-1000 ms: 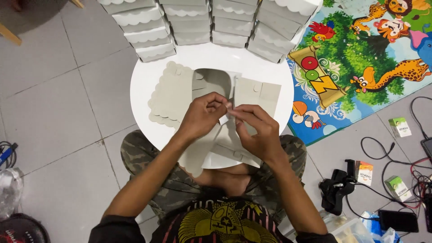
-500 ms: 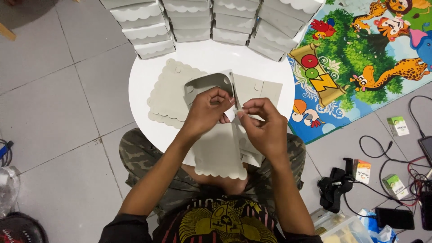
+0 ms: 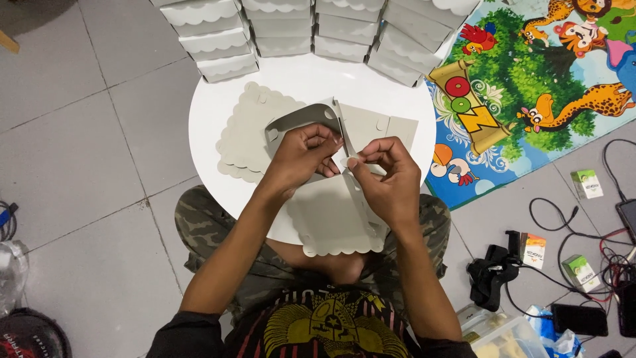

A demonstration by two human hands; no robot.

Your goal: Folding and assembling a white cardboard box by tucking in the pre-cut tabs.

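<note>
Seated at round white table (image 3: pixel 218 119), centre of frame, viewed from above. Left hand (image 3: pixel 301 158) at frame centre, fingers curled and pinched on upper flap of a part-folded grey cardboard box blank (image 3: pixel 331 219), thumb pressing near the fold line. Right hand (image 3: pixel 387 179) just right of it, fingers bent, thumb and forefinger nipped narrow on a small tab of same blank; fingertips of both hands almost touching at the crease. Blank held partly raised over table's near edge, scalloped lower panel hanging toward lap, lower centre of frame. Stack of flat scalloped blanks (image 3: pixel 248 129) lying on table, left of hands, partly under the held piece. Another flat blank w/ slots (image 3: pixel 391 129) on table, upper right of hands. Rows of finished white scalloped-lid boxes (image 3: pixel 212 40) stacked along top of frame, behind table, on tile floor. Colourful animal-print play mat (image 3: pixel 530 86) at upper right. Cables, small green-white cartons (image 3: pixel 586 182) and black devices scattered at right and lower right. Clear plastic container (image 3: pixel 503 335) at bottom right.
</note>
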